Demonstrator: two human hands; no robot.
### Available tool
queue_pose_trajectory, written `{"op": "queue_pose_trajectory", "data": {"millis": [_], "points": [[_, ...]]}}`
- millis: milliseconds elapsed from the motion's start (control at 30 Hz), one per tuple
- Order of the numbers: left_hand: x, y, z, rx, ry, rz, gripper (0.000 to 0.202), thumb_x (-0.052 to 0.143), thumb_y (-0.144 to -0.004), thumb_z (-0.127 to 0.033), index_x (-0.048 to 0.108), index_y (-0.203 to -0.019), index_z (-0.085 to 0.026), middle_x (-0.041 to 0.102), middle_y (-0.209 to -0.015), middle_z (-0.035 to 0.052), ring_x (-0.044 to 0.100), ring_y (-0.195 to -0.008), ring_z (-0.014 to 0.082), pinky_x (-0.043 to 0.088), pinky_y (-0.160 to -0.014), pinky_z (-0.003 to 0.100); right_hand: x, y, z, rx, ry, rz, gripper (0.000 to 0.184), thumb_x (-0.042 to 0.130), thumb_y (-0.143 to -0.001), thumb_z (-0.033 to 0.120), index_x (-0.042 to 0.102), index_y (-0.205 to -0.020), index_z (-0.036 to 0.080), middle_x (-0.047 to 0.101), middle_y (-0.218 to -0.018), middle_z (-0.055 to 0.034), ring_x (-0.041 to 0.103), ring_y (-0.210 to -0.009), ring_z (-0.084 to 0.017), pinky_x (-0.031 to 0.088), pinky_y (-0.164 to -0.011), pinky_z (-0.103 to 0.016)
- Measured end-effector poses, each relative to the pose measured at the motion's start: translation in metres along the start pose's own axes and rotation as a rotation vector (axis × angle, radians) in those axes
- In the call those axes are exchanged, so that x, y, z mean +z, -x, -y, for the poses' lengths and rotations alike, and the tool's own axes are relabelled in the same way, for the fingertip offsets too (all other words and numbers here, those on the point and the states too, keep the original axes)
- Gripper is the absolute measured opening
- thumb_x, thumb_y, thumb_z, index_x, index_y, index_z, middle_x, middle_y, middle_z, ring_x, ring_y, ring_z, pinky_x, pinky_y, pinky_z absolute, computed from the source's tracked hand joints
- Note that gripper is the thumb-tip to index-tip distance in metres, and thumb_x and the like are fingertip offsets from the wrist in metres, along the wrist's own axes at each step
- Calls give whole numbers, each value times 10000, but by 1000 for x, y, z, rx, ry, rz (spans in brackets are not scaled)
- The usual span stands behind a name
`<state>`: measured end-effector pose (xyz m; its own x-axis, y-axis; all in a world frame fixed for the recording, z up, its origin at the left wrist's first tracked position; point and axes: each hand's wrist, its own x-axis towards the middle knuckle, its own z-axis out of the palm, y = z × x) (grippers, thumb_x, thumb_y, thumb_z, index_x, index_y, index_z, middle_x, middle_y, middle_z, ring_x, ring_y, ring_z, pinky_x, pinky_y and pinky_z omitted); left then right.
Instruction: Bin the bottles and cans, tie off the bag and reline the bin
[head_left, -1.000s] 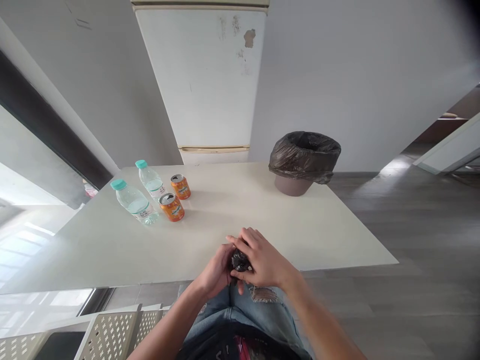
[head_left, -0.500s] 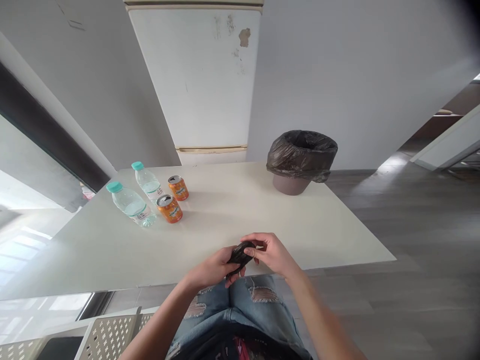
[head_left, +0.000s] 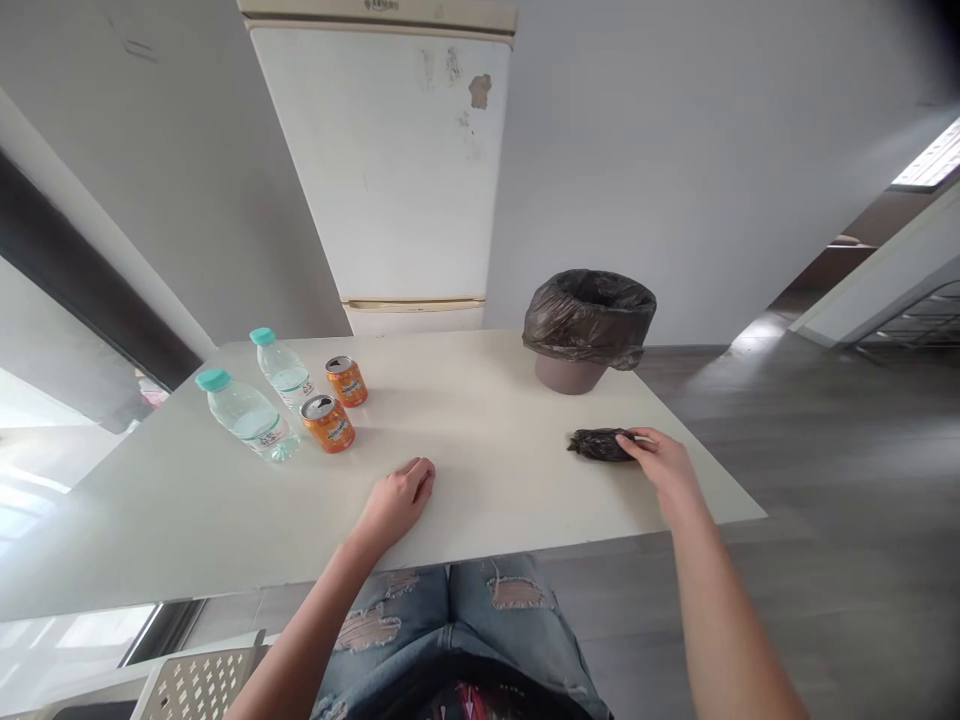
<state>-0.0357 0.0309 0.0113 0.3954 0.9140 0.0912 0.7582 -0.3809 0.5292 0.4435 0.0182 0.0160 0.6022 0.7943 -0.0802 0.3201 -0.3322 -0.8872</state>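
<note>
A small rolled-up black plastic bag [head_left: 600,444] lies on the white table [head_left: 480,400] near its right edge. My right hand [head_left: 661,462] rests beside the roll, its fingertips touching the roll's right end; the fingers are loosely curled. My left hand [head_left: 397,500] lies on the table near the front edge, fingers curled under and holding nothing. A small brown bin lined with a black bag [head_left: 589,325] stands at the back right of the table, behind the roll.
Two water bottles with teal caps [head_left: 244,410] [head_left: 279,368] and two orange cans [head_left: 327,422] [head_left: 346,380] lie at the left of the table. A white fridge [head_left: 390,170] stands behind it. A perforated white chair [head_left: 199,675] is at the lower left.
Both hands held the black roll together over my lap. My right hand has since carried it right and set it on the table; my left hand let go and settled on the table.
</note>
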Motion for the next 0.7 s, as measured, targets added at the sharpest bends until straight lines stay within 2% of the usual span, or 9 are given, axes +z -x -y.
{"op": "queue_pose_trajectory", "data": {"millis": [100,233,333,433,533,700], "points": [[2,0,-3,17,-64,-7,195,370,-1079,-299,556,-1037,-258,691,-1016,19,637,-805,176,393,-695,293,-13,-23,-5,1,154,-32,443,809,-596,546,691,-885,232,802,-840,-107,730,-878,-327,510,-812,-426],[0,0,-5,11,-42,-6,176,383,-1068,-289,551,-1029,-255,692,-1002,7,629,-784,165,399,-698,294,-9,-39,-9,-45,211,-114,388,799,-555,490,676,-814,229,779,-833,-110,694,-830,-311,500,-844,-453],[-1,1,-5,5,-36,-1,186,374,-1068,-293,551,-1030,-252,695,-1003,12,630,-790,168,406,-710,303,-8,-37,-11,-109,193,-134,435,775,-608,561,704,-861,214,785,-924,-124,687,-817,-290,507,-820,-436],[-2,1,-7,1,-57,12,198,353,-1076,-295,541,-1034,-252,690,-1012,15,634,-799,174,404,-711,310,-10,-28,-6,-176,161,-152,506,716,-718,657,717,-935,200,778,-1001,-138,680,-832,-277,511,-793,-412],[0,1,-9,12,-112,13,213,325,-1089,-300,526,-1038,-250,681,-1033,24,648,-831,184,400,-707,315,-12,-18,8,-282,152,-238,493,622,-844,664,701,-971,194,758,-1051,-152,660,-865,-263,503,-790,-388],[2,2,-9,26,-153,5,221,314,-1099,-297,524,-1050,-247,677,-1037,32,663,-853,190,405,-706,314,-8,-10,53,-511,177,-353,399,612,-894,571,692,-1007,197,723,-855,-95,619,-748,-222,486,-759,-358]]}}
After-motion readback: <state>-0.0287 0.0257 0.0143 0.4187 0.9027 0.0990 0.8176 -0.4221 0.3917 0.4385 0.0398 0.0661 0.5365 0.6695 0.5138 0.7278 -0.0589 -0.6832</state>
